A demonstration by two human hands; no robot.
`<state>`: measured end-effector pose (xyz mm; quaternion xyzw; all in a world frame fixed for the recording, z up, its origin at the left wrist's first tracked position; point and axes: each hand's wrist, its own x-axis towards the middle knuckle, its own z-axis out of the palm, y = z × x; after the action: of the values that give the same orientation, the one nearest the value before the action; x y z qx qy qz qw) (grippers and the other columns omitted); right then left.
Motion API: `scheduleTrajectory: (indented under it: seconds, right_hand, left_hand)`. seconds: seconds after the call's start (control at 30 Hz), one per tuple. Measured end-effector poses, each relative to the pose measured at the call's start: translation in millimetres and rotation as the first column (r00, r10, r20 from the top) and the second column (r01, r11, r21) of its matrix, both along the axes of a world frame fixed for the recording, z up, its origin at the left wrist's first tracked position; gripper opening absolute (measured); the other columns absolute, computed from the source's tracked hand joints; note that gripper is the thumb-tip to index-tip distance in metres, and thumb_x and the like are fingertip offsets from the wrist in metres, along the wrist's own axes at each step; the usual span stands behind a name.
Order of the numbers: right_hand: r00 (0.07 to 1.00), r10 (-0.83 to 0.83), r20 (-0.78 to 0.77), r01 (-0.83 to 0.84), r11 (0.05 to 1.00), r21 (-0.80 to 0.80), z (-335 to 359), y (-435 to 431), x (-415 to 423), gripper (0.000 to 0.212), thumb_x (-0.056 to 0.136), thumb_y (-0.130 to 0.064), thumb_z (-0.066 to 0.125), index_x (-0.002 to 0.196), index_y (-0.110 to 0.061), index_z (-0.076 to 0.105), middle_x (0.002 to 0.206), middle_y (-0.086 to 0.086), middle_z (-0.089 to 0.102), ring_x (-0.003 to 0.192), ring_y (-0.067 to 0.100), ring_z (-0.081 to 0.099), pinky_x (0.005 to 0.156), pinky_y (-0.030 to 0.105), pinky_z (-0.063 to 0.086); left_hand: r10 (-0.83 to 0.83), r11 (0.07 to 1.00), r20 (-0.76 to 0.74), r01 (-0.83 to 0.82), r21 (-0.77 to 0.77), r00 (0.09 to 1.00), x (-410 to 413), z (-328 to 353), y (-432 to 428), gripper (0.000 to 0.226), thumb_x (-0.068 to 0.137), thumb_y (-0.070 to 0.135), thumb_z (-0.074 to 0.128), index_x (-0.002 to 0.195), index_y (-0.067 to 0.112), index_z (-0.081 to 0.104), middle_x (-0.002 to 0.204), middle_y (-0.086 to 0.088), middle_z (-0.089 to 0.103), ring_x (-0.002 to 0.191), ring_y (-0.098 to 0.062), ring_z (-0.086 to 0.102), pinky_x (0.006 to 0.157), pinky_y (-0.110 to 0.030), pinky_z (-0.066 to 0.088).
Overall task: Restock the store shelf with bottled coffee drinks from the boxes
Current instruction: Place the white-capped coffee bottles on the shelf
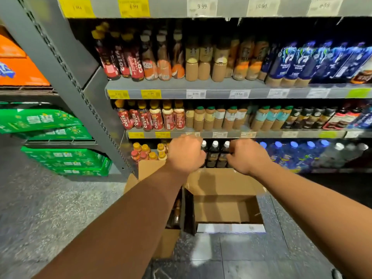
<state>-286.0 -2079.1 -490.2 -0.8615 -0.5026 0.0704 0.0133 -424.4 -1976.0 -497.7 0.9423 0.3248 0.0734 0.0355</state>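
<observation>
Three dark coffee bottles [213,156] with white caps stand in a row on the bottom shelf [332,170]. My left hand [185,155] is curled round the leftmost one, whose cap shows just right of my knuckles. The fingers of my right hand [246,157] curl against the rightmost one. Below my arms an open cardboard box [227,210] sits on the floor with a bare bottom. A second open box [149,168] stands to its left, with dark bottles [175,215] partly hidden under my left forearm.
Small orange-capped bottles [149,153] fill the bottom shelf to the left, blue water bottles [291,156] to the right. Upper shelves hold Costa bottles [145,119] and other coffee bottles. A grey upright [84,97] borders the bay. Green cases [66,162] are stacked at the left.
</observation>
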Motion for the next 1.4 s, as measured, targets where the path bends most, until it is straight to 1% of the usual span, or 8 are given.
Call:
scheduleTrajectory:
  seconds: [0.2,0.4,0.57,0.7,0.9,1.0,1.13,1.4]
  right_hand:
    - [0.999,-0.044,-0.006,0.044,0.999,0.003,-69,-5,2,0.013,0.084,-0.029,0.051,0.080,-0.019,0.045,0.104,0.014,0.064,0.098,0.033,0.059,0.067,0.032,0.038]
    - [0.995,-0.101,-0.003,0.101,0.994,-0.035,-167,-7,18,0.028,0.087,-0.033,0.049,0.105,-0.015,0.061,0.114,0.012,0.063,0.106,0.030,0.058,0.078,0.033,0.044]
    - [0.993,-0.110,0.052,0.113,0.992,-0.064,-257,-13,42,0.030,0.089,-0.040,0.047,0.107,-0.021,0.062,0.114,0.009,0.064,0.104,0.029,0.058,0.078,0.032,0.041]
    - [0.987,-0.142,-0.072,0.139,0.990,-0.037,-335,-19,56,0.026,0.089,-0.033,0.051,0.107,-0.016,0.061,0.113,0.008,0.062,0.104,0.028,0.056,0.084,0.034,0.045]
    - [0.986,-0.144,-0.089,0.147,0.989,0.024,-441,-36,67,0.016,0.089,-0.031,0.055,0.099,-0.022,0.061,0.091,-0.003,0.057,0.078,0.016,0.054,0.066,0.027,0.046]
    - [0.979,-0.121,-0.162,0.116,0.992,-0.044,-489,-45,73,0.021,0.089,-0.033,0.056,0.106,-0.022,0.061,0.102,-0.001,0.062,0.084,0.017,0.059,0.067,0.027,0.046]
    - [0.969,0.051,-0.243,-0.115,0.960,-0.255,-538,-52,82,0.038,0.088,-0.040,0.060,0.122,-0.024,0.054,0.126,-0.001,0.054,0.106,0.020,0.056,0.086,0.032,0.046]
    - [0.861,0.115,-0.495,-0.251,0.943,-0.218,-594,-43,58,0.053,0.079,-0.040,0.069,0.126,-0.022,0.053,0.121,-0.002,0.052,0.100,0.014,0.051,0.081,0.022,0.041]
  left_hand:
    - [-0.048,0.997,-0.006,0.048,-0.067,0.999,12,-66,6,0.011,0.086,0.021,0.047,0.089,0.014,0.054,0.097,-0.008,0.058,0.091,-0.028,0.052,0.063,-0.031,0.031]
    - [-0.070,0.994,-0.042,0.066,-0.082,0.997,33,-160,14,0.016,0.089,0.025,0.043,0.096,0.017,0.056,0.104,-0.005,0.057,0.098,-0.026,0.051,0.065,-0.030,0.031]
    - [-0.094,0.993,-0.012,0.093,-0.073,0.996,60,-256,6,0.021,0.090,0.027,0.045,0.100,0.016,0.059,0.104,-0.003,0.060,0.099,-0.024,0.053,0.070,-0.031,0.035]
    - [-0.165,0.984,0.064,0.168,-0.054,0.984,71,-336,-11,0.025,0.089,0.028,0.049,0.100,0.013,0.066,0.097,-0.004,0.064,0.094,-0.024,0.057,0.073,-0.032,0.043]
    - [-0.208,0.969,0.061,0.214,-0.126,0.976,87,-439,-32,0.016,0.090,0.031,0.049,0.089,0.019,0.061,0.086,0.000,0.060,0.083,-0.020,0.056,0.067,-0.033,0.045]
    - [-0.253,0.953,0.011,0.251,-0.167,0.967,89,-488,-43,0.020,0.091,0.033,0.048,0.099,0.019,0.059,0.095,-0.001,0.060,0.092,-0.021,0.054,0.073,-0.035,0.043]
    - [-0.276,0.944,-0.084,0.253,-0.212,0.958,86,-540,-49,0.022,0.089,0.036,0.052,0.105,0.021,0.056,0.102,0.000,0.059,0.097,-0.020,0.054,0.078,-0.036,0.049]
    - [-0.185,0.946,-0.377,0.060,-0.320,0.908,61,-594,-47,0.050,0.085,0.050,0.057,0.126,0.026,0.042,0.121,-0.004,0.053,0.112,-0.025,0.051,0.088,-0.040,0.047]
